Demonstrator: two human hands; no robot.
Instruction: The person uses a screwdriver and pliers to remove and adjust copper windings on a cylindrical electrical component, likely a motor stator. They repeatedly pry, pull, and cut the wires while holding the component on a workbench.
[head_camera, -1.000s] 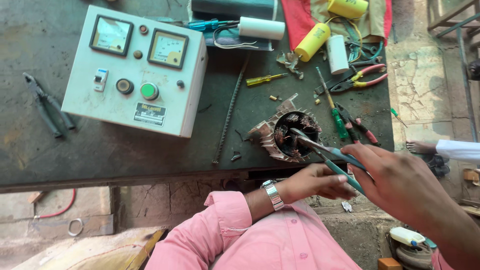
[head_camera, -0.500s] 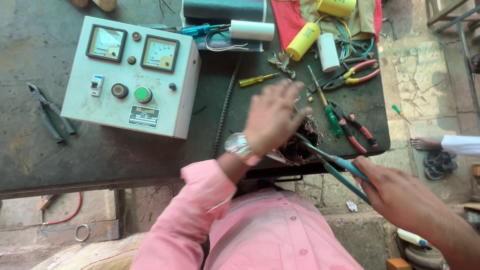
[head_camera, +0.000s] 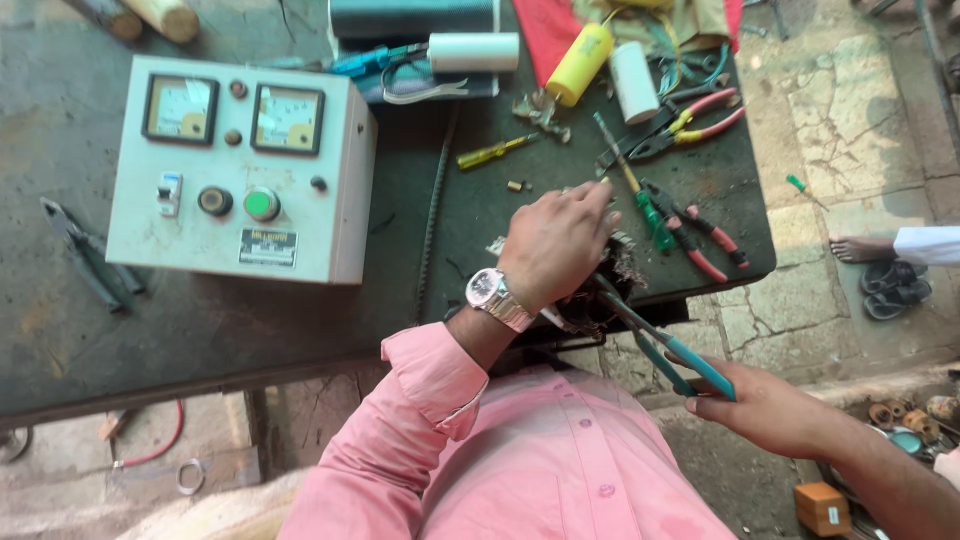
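Teal-handled long-nose pliers (head_camera: 665, 345) sit in the right hand (head_camera: 775, 405), its grip closed round the handles, tips at the dark wound motor part (head_camera: 600, 290) on the worktop edge. The left hand (head_camera: 555, 245) presses flat on that part, steadying it; pulling wire likely needs firm bracing. The dark, scuffed metal worktop (head_camera: 60, 330) stands over a cracked stone floor (head_camera: 850, 110).

An electrical repair workshop is shown, set up in the open on cracked stone paving (head_camera: 850, 110). A worn, dark desk (head_camera: 60, 340) is covered with the tools of the trade: a grey control box (head_camera: 240, 170) fitted with two dial meters, a switch and a green push button, cylindrical capacitors (head_camera: 578, 64) in yellow and white, screwdrivers (head_camera: 495, 152), and red-handled pliers (head_camera: 700, 115). Scraps of wire and metal are scattered among them.
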